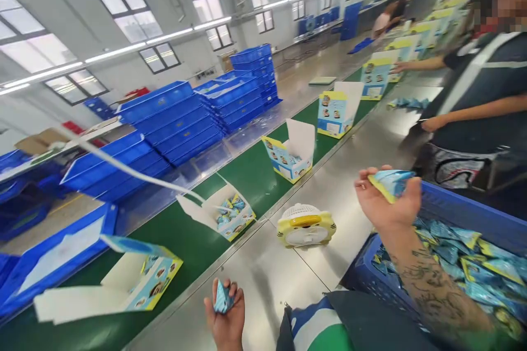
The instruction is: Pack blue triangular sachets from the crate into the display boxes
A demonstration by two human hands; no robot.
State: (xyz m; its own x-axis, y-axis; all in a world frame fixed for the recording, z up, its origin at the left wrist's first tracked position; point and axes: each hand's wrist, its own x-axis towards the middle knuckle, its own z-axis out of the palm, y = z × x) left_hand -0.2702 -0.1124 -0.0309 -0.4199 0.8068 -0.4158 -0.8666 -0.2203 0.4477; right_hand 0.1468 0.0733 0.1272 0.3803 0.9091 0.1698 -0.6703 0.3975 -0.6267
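My left hand (226, 321), low in the middle, has its fingers curled round a small blue triangular packet (223, 300). On the right, my right hand (385, 209) is raised palm up near the blue crate, with a blue and yellow triangular packet (393, 182) gripped between thumb and fingers. Beneath that forearm, the blue crate (465, 197) holds many similar packets (448, 247). Across the steel table from my left hand, an open printed carton (241, 222) with packets inside stands on the green conveyor belt (189, 247). Nearer on the left is another open carton (158, 282), its flaps spread.
A yellow and white fan-like device (307, 227) sits on the steel table (267, 269). More open cartons (332, 115) line the belt. A co-worker (481, 98) stands at the right, arms toward the belt. Stacked blue trays (164, 120) stand beyond the belt.
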